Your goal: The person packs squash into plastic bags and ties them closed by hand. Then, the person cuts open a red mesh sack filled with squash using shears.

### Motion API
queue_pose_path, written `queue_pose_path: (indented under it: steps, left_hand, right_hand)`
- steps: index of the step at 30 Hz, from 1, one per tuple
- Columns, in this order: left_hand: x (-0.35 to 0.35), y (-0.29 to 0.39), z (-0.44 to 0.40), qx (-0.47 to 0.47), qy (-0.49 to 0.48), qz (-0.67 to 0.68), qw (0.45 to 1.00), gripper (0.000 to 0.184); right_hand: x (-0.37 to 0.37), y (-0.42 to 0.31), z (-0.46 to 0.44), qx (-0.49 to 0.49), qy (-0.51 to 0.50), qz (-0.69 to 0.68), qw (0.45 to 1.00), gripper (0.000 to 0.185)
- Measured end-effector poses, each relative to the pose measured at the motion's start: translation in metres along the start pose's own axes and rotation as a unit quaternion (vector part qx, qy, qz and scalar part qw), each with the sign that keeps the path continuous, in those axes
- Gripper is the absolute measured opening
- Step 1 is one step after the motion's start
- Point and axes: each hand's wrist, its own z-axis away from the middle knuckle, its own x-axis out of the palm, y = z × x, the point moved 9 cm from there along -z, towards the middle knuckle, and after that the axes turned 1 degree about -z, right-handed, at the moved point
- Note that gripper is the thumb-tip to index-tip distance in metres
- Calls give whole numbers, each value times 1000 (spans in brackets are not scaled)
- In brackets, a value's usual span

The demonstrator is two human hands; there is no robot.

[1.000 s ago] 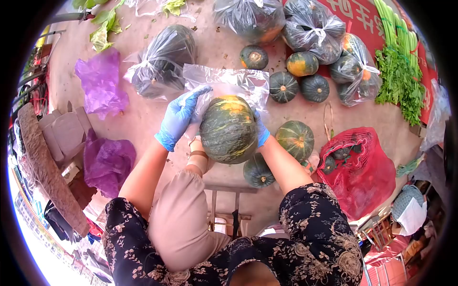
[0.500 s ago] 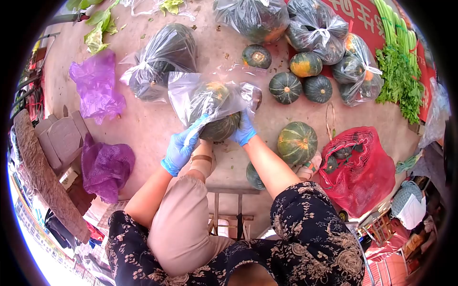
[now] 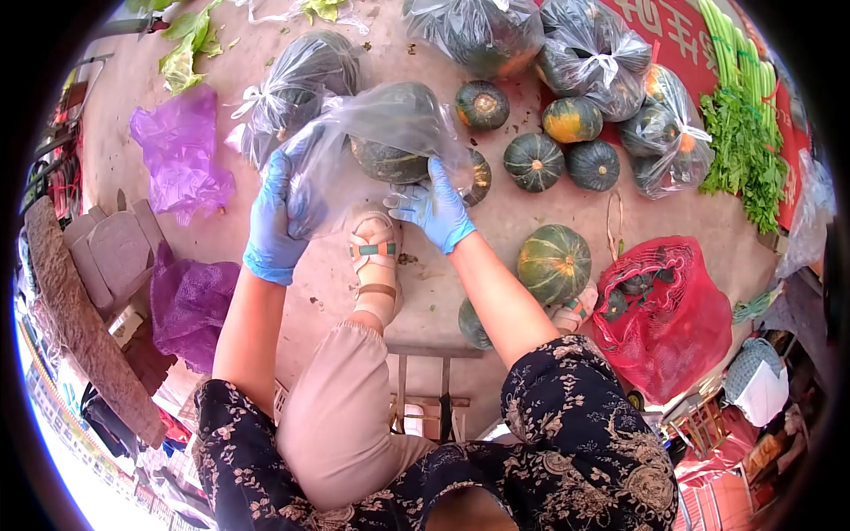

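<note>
A clear plastic bag (image 3: 332,164) with dark green pumpkins (image 3: 390,161) in it lies on the ground before me. My left hand (image 3: 276,217), in a blue glove, grips the bag's loose mouth and stretches it to the left. At the bag's lower right, my right hand (image 3: 436,211), also gloved in blue, has its fingers apart beside the pumpkin and the film. Whether its thumb touches the film, I cannot tell. A small pumpkin (image 3: 479,177) shows just right of the bag, partly covered by the film.
Tied bags of pumpkins (image 3: 593,53) stand at the back, with loose pumpkins (image 3: 533,163) in front. Celery (image 3: 742,115) lies at right, above a red mesh sack (image 3: 664,327). At left are a purple plastic bag (image 3: 183,155) and a purple mesh sack (image 3: 195,301). My sandalled foot (image 3: 375,257) is near the bag.
My left hand has moved left and up, drawing the bag's mouth out from the pumpkin. The bag now lies farther away. My right hand has come off the pumpkin's side and spread its fingers.
</note>
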Motion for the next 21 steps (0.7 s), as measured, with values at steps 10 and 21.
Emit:
queue_pose_path:
  steps: [10,21]
  left_hand:
    - [-2,38,-46,-7,60,183,981,43]
    - [-25,13,-48,-33,44,198,979,34]
  right_hand:
    - [-8,-124,50,-278,248,683,628,83]
    - [-26,-167,74,-458,211,425,751,31]
